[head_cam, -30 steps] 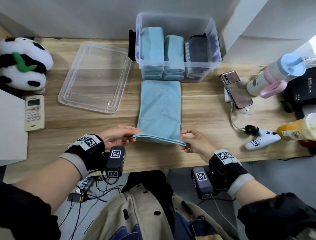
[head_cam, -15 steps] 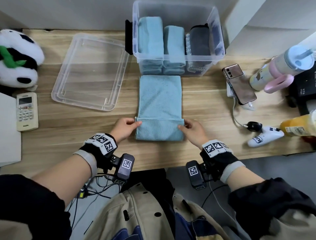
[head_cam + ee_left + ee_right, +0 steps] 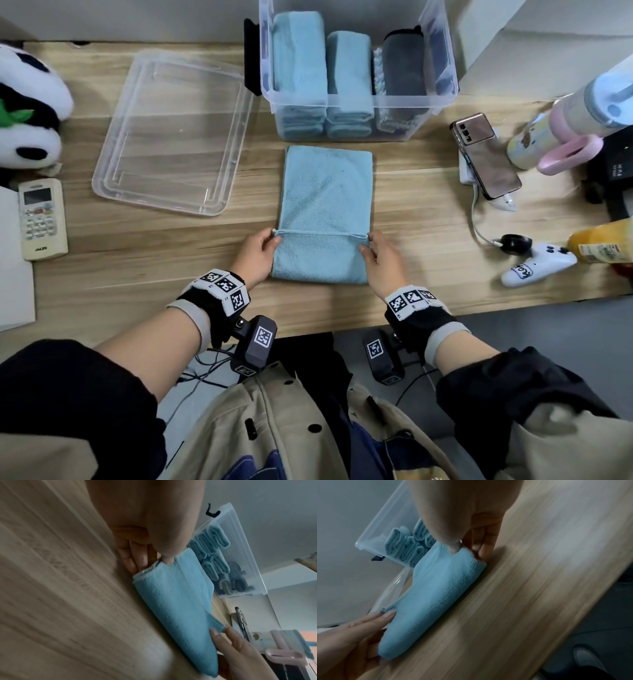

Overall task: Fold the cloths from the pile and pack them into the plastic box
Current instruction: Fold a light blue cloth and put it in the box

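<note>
A light blue cloth (image 3: 327,198) lies lengthwise on the wooden table in front of the clear plastic box (image 3: 356,99). Its near end is turned over onto itself as a flap (image 3: 320,257). My left hand (image 3: 262,250) pinches the flap's left corner, thumb on top (image 3: 169,559). My right hand (image 3: 378,255) pinches the right corner in the same way (image 3: 453,549). The box holds two folded light blue cloths (image 3: 298,58) and a dark grey one (image 3: 404,65), standing on edge.
The box's clear lid (image 3: 174,133) lies to the left of the cloth. A panda plush (image 3: 27,109) and a remote (image 3: 41,219) sit at far left. A phone (image 3: 486,154), a bottle (image 3: 582,116), a white controller (image 3: 537,267) and cables crowd the right.
Both hands lifted the cloth's near edge and carried it away from me, laying it over the cloth as a flap. Between half a second ago and now they stayed at its corners.
</note>
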### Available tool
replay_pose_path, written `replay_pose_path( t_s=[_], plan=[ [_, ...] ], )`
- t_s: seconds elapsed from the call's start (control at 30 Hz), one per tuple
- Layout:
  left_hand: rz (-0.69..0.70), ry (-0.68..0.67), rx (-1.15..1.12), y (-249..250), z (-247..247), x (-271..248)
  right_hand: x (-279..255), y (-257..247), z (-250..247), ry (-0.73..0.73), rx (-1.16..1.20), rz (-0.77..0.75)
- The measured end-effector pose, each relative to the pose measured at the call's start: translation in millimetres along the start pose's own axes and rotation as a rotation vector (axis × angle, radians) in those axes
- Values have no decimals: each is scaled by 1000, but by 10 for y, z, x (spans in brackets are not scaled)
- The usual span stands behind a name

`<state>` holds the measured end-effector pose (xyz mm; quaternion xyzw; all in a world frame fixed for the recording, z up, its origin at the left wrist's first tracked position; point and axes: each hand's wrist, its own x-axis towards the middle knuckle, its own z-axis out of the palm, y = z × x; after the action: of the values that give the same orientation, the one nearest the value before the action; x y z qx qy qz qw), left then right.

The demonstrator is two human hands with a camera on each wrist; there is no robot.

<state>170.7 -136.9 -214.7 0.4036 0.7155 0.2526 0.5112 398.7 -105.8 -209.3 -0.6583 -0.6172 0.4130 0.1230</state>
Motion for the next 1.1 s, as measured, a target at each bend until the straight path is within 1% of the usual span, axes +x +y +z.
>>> replay_pose_path(
  t_s=[0.1,0.2,0.33,0.37,0.43,0.47,0.5,0.53,0.6,0.63,0.7,0.73,0.77,0.8,0.87,0.93,0.97,1.03,1.1],
  plan=[
    [10,13,52,-13,29,27,5,-3,10,17,-74,43],
    [9,10,21,29,24,13,-23,18,-10,25,-143,76],
    [-37,-2,47,41,16,-31,-13,76,-20,1,-184,81],
    [-41,0,66,55,21,-36,-5,76,-22,12,-189,77],
    [-56,6,103,82,23,-32,1,54,-38,95,-170,48],
    [-61,6,99,102,19,-29,-7,42,-53,144,-168,2],
    [-67,6,87,112,14,-19,-26,26,-71,170,-191,-82],
    [-74,10,75,116,4,-3,-51,7,-88,163,-235,-202],
    [-114,24,57,124,-28,14,-115,10,-96,55,-348,-447],
    [-120,45,58,127,-45,19,-146,27,-92,-20,-410,-521],
    [-75,128,72,147,-88,-4,-183,98,-70,-154,-528,-577],
    [-20,160,77,180,-121,-42,-189,128,-64,-196,-568,-573],
    [61,154,86,198,-153,-73,-188,144,-60,-215,-589,-560],
    [149,96,110,200,-181,-97,-181,151,-60,-217,-596,-553],
    [280,-96,244,163,-227,-116,-154,151,-60,-202,-600,-561],
    [320,-240,400,93,-258,-97,-125,137,-60,-183,-593,-574],
    [323,-280,471,83,-266,-84,-109,125,-66,-168,-575,-581],
    [332,-315,666,98,-278,-71,-83,78,-86,-120,-492,-568],
    [344,-310,790,95,-258,-52,-64,5,-126,-104,-339,-459]
  ],
)
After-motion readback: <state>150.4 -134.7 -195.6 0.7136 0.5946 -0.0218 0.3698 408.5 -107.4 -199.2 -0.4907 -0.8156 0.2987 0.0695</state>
